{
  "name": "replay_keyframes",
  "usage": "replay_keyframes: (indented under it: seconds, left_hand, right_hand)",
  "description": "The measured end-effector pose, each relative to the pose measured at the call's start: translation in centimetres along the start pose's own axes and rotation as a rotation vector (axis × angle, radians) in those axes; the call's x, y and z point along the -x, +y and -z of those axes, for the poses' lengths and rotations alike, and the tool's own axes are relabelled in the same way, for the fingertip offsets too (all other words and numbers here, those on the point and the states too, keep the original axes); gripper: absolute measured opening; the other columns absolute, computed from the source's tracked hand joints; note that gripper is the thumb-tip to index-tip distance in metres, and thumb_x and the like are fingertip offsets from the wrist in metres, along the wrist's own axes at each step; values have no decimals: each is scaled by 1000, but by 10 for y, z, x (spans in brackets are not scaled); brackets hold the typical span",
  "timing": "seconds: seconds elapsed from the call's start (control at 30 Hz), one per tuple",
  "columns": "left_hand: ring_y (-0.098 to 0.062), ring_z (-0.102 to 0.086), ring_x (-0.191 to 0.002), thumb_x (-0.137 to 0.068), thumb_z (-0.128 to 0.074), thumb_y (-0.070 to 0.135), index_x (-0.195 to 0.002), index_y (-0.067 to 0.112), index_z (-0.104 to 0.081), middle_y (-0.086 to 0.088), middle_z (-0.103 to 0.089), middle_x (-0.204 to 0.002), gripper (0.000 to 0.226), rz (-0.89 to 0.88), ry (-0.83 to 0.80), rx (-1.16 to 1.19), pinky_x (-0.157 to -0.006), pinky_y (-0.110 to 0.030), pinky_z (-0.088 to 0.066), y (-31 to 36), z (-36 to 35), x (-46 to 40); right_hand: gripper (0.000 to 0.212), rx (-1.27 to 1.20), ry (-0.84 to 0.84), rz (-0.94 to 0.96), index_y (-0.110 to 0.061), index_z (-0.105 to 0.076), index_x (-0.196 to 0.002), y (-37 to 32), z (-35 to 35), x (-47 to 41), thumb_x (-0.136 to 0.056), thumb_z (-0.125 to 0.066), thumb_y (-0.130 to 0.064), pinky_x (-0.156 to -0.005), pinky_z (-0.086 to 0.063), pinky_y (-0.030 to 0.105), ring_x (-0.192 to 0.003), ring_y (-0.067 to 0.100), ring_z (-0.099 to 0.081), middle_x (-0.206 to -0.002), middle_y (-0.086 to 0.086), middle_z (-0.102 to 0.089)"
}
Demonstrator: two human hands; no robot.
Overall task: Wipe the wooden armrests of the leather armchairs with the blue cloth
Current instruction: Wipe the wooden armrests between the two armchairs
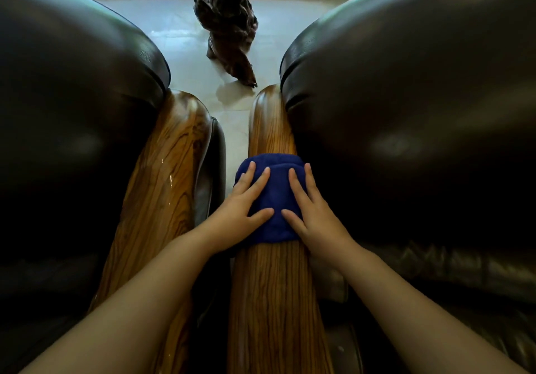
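Note:
A folded blue cloth (275, 193) lies draped over the wooden armrest (272, 286) of the right-hand dark leather armchair (406, 112), about halfway along it. My left hand (243, 202) presses flat on the cloth's left side, fingers spread. Pressed on its right side is my right hand (310, 208), fingers pointing forward. A second wooden armrest (165, 188) with a glossy streak belongs to the left leather armchair (72, 98); no hand touches it.
A narrow gap of pale tiled floor (232, 130) runs between the two armrests. Beyond them stands a dark gnarled wooden root sculpture (226, 25) on the floor. A pale wall base shows at the top.

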State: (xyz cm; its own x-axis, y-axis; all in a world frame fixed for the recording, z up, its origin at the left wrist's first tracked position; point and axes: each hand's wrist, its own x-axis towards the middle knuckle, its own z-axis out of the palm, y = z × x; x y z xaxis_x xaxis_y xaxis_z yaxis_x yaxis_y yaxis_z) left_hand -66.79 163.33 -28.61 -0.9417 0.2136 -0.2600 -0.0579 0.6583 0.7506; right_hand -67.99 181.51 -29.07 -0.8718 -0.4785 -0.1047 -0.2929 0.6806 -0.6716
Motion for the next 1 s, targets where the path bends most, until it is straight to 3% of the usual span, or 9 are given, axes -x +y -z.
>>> replay_keyframes:
  seconds: [0.13, 0.2, 0.37, 0.6, 0.83, 1.0]
  left_hand:
    - [-15, 7, -142, -89, -52, 30, -142, 40, 2, 9, 18, -155, 76, 19, 36, -16, -108, -27, -5, 5, 14, -29]
    - [-18, 4, -143, -90, -51, 30, -143, 36, 1, 3, 15, -156, 75, 47, 32, -45, -112, -30, -6, 10, 23, -43]
    - [-24, -2, -144, -91, -49, 30, -144, 34, 2, -1, 14, -156, 74, 116, -33, -111, -115, -37, -12, 18, 42, -60]
    - [-27, -18, -141, -90, -51, 28, -144, 34, -9, -2, -1, -158, 69, 100, 73, -166, -112, -36, -23, 19, 32, -48]
    - [-22, -28, -138, -85, -59, 25, -136, 30, -38, 1, -21, -154, 55, 58, 195, -197, -110, -35, -26, 25, 4, 14]
    - [-21, -41, -131, -83, -60, 17, -124, 22, -52, -4, -45, -142, 41, 14, 196, -346, -109, -38, -31, 45, -15, 70]
  right_hand:
    - [70, -10, 18, -36, -32, 12, -143, 0, 9, -32, -95, -40, -34, -104, -8, 21, -143, 20, 1, -153, -2, 25]
    - [68, -18, 14, -62, -27, 7, -145, -2, 16, -48, -96, -40, -31, -105, -8, 22, -143, 23, 0, -155, 4, 20]
    - [65, -54, 11, -116, -25, 6, -146, -8, 18, -62, -97, -37, -29, -111, -8, 27, -143, 23, 3, -155, 5, 21]
    - [64, -74, 62, -139, -27, -9, -146, -12, 19, -54, -95, -46, -27, -107, -15, 24, -143, 22, -8, -158, 4, 8]
    - [54, 18, 196, -157, -23, -41, -136, -26, 7, 8, -86, -61, -26, -108, -30, 35, -132, 24, -38, -146, 11, -39]
    - [37, 8, 137, -186, -19, -60, -118, -43, 14, 64, -81, -66, -20, -94, -48, 34, -108, 19, -59, -119, 5, -64]
